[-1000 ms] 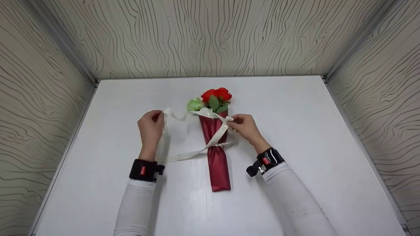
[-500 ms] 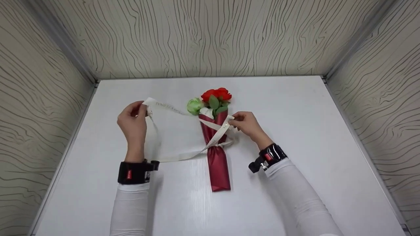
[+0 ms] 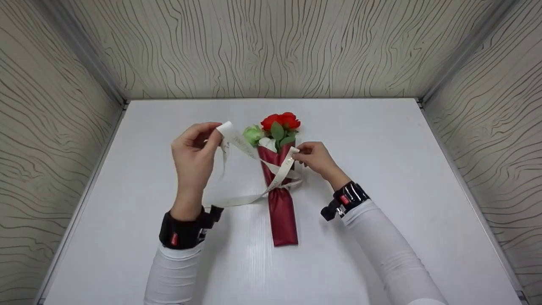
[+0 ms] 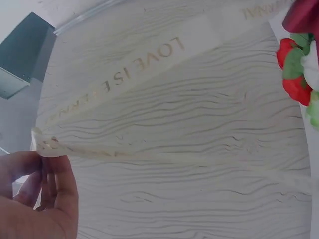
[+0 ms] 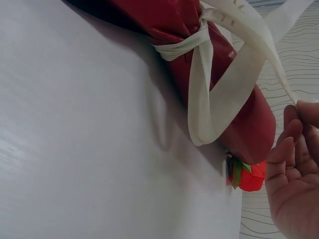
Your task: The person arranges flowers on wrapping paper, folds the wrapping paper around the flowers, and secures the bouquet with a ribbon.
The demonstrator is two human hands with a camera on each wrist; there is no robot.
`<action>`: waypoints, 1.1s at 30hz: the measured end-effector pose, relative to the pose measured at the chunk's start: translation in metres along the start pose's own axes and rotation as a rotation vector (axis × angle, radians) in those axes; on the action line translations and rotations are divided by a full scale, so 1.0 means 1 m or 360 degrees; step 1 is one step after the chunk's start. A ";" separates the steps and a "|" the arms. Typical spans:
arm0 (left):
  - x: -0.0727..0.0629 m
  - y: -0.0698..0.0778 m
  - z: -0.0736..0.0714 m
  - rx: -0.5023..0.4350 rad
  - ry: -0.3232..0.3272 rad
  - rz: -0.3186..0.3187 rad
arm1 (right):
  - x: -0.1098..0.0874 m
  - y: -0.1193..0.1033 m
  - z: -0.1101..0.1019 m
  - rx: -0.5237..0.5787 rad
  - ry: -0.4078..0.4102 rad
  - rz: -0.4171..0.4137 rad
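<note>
A bouquet in dark red wrapping (image 3: 283, 218) lies upright in the head view, with red flowers (image 3: 280, 121), a green one (image 3: 253, 135) and a white one at its top. Cream ribbon (image 3: 241, 143) printed with gold letters circles its narrow waist. My left hand (image 3: 195, 148), up and left of the bouquet, pinches one stretch of this ribbon between thumb and fingers; a tail hangs below. At the bouquet's right edge my right hand (image 3: 315, 159) pinches another stretch. In the right wrist view a ribbon loop (image 5: 202, 119) droops beside the wrapping.
The bouquet rests on a white table (image 3: 381, 140). Wood-patterned panels (image 3: 271, 51) enclose it at the back and both sides. Part of the ribbon (image 3: 237, 201) lies along the table left of the waist.
My left hand first moved left, drawing its ribbon out, then came back right and slightly up. That stretch now crosses lower over the wrapping. My right hand has barely moved.
</note>
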State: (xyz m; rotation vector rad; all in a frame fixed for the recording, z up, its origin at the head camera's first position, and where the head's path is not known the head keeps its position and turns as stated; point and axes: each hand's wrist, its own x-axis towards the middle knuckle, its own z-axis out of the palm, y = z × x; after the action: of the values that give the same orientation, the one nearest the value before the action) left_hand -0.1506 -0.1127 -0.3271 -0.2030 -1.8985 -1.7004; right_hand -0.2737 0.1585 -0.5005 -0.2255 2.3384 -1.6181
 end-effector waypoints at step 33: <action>-0.106 -0.133 0.105 0.0501 -0.1178 -0.0205 | -0.003 0.000 0.004 -0.0017 0.0004 -0.0042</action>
State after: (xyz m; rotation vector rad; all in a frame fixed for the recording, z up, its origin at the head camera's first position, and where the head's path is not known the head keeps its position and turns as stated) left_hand -0.1594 -0.0094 -0.4984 -0.6685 -2.7324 -1.4841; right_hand -0.2695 0.1555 -0.5020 -0.2581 2.3562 -1.6192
